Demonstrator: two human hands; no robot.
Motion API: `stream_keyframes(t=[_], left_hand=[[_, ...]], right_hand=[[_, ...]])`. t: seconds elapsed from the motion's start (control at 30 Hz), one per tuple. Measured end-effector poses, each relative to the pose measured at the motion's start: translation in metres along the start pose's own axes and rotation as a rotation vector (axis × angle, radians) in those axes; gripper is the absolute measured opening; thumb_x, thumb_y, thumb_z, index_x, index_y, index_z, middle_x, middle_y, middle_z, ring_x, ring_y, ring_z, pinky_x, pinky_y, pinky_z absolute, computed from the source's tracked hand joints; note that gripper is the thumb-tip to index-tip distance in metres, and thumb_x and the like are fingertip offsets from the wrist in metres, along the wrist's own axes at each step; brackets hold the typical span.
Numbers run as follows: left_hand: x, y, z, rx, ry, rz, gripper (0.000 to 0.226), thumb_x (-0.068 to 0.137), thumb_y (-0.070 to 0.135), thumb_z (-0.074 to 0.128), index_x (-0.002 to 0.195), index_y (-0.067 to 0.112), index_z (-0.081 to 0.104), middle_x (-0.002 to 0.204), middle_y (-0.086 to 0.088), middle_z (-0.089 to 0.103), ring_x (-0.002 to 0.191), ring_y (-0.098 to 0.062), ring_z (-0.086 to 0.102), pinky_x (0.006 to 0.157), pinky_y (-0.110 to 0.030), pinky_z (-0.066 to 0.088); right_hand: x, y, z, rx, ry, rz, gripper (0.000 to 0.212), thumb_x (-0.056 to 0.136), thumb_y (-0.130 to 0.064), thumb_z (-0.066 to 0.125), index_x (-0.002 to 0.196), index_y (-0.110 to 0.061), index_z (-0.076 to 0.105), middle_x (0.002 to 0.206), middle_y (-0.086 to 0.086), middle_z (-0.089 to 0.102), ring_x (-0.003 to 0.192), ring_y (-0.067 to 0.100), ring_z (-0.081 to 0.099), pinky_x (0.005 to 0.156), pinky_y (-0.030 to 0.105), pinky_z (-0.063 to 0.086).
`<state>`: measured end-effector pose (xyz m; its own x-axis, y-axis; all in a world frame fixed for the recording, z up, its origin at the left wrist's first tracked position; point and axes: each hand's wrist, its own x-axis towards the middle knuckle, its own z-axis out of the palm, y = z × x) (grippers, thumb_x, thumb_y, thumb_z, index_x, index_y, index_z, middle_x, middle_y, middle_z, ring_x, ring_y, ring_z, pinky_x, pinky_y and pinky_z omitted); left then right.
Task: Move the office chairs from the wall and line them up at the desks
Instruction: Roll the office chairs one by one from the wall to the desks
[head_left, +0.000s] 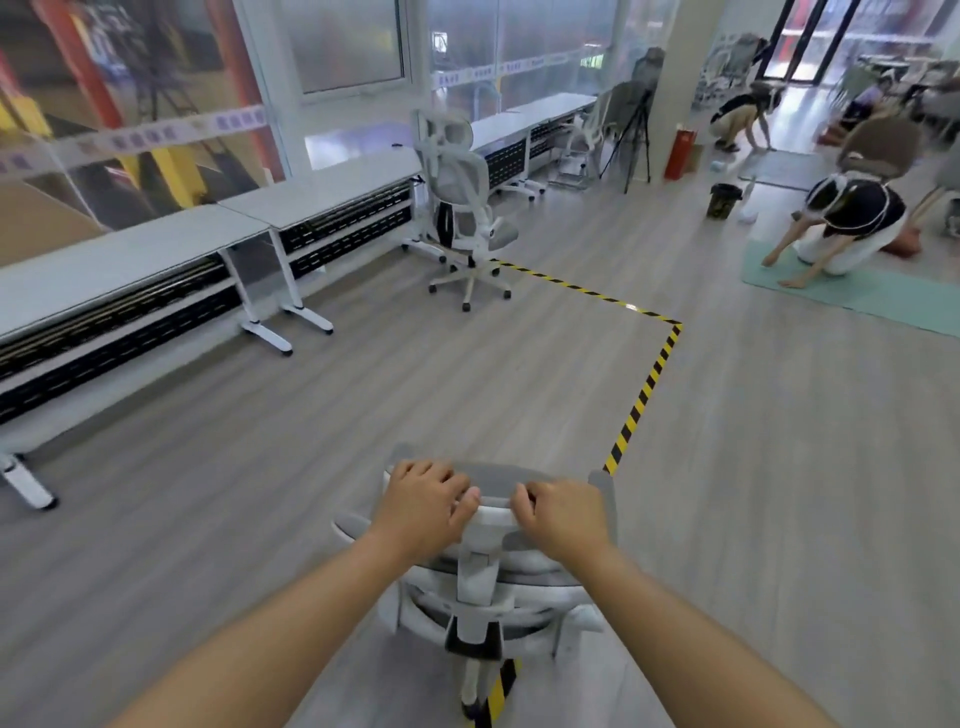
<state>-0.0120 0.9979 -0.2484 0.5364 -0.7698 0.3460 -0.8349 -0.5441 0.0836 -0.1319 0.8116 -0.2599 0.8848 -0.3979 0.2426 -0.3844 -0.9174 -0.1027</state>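
Head view: a dark bin (723, 200) stands on the floor near the pillar; its contents cannot be made out. At the bottom centre, a white-and-grey office chair (483, 582) stands on the wood floor with its back toward the camera and its seat facing away, over the black-and-yellow floor tape (644, 395). The left hand (423, 501) and right hand (563, 512) both curl their fingers over the chair's headrest, gripping it. A second chair (462, 202) stands upright just beside the white desks (156, 249) along the glass wall on the left, its back toward the desks.
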Motion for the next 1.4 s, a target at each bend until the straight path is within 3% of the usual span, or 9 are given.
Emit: stream_keyframes(t=[0.13, 0.23, 0.3, 0.43, 0.6, 1.0, 1.4], left_hand=[[0.046, -0.058, 0.013, 0.004, -0.023, -0.061, 0.034, 0.098, 0.049, 0.034, 0.084, 0.028, 0.056, 0.083, 0.007, 0.06, 0.078, -0.019, 0.056, 0.077, -0.036, 0.039], [0.086, -0.105, 0.024, 0.017, -0.007, -0.106, 0.035, 0.098, 0.05, 0.034, 0.086, 0.029, 0.059, 0.083, 0.009, 0.061, 0.079, -0.017, 0.055, 0.082, -0.037, 0.037], [0.115, -0.14, 0.033, 0.03, 0.013, -0.125, 0.036, 0.099, 0.05, 0.033, 0.087, 0.029, 0.061, 0.083, 0.009, 0.062, 0.079, -0.017, 0.056, 0.085, -0.038, 0.038], [0.181, -0.207, 0.047, 0.068, 0.038, -0.149, 0.041, 0.1, 0.049, 0.033, 0.085, 0.028, 0.065, 0.081, 0.007, 0.065, 0.076, -0.02, 0.058, 0.083, -0.039, 0.039], [0.26, -0.31, 0.071, 0.056, 0.046, -0.177, 0.04, 0.099, 0.048, 0.037, 0.082, 0.027, 0.066, 0.076, 0.005, 0.063, 0.072, -0.021, 0.058, 0.08, -0.039, 0.04], [0.453, -0.53, 0.122, 0.054, 0.017, -0.236, 0.038, 0.096, 0.049, 0.035, 0.088, 0.029, 0.067, 0.081, 0.006, 0.063, 0.08, -0.019, 0.058, 0.083, -0.039, 0.035], [0.639, -0.707, 0.159, 0.046, -0.124, -0.236, 0.057, 0.098, 0.056, 0.013, 0.106, 0.032, 0.064, 0.103, 0.01, 0.064, 0.1, -0.017, 0.057, 0.087, -0.033, 0.023]], right_hand=[[0.081, -0.02, 0.017, 0.074, 0.088, -0.116, 0.045, 0.093, -0.038, 0.039, 0.05, -0.023, 0.039, 0.044, -0.007, 0.03, 0.038, 0.015, 0.028, 0.042, 0.027, 0.01], [0.152, -0.035, 0.039, 0.131, 0.146, -0.173, 0.043, 0.091, -0.034, 0.041, 0.05, -0.022, 0.039, 0.046, -0.007, 0.029, 0.041, 0.017, 0.025, 0.048, 0.028, 0.015], [0.203, -0.044, 0.06, 0.116, 0.157, -0.172, 0.045, 0.092, -0.035, 0.04, 0.05, -0.02, 0.043, 0.044, -0.003, 0.038, 0.042, 0.02, 0.029, 0.049, 0.029, 0.017], [0.299, -0.065, 0.084, 0.099, 0.222, -0.19, 0.045, 0.092, -0.032, 0.038, 0.05, -0.018, 0.046, 0.046, 0.0, 0.048, 0.045, 0.024, 0.035, 0.049, 0.031, 0.031], [0.415, -0.102, 0.122, 0.124, 0.241, -0.183, 0.038, 0.094, -0.028, 0.04, 0.062, -0.016, 0.055, 0.06, 0.002, 0.056, 0.06, 0.028, 0.047, 0.061, 0.039, 0.043], [0.695, -0.176, 0.194, 0.202, 0.258, -0.153, 0.037, 0.094, -0.033, 0.038, 0.067, -0.014, 0.055, 0.066, 0.0, 0.051, 0.065, 0.024, 0.045, 0.066, 0.037, 0.037], [0.938, -0.217, 0.253, 0.199, 0.252, -0.144, 0.033, 0.094, -0.032, 0.041, 0.071, -0.015, 0.058, 0.071, 0.0, 0.054, 0.068, 0.024, 0.046, 0.066, 0.038, 0.035]])
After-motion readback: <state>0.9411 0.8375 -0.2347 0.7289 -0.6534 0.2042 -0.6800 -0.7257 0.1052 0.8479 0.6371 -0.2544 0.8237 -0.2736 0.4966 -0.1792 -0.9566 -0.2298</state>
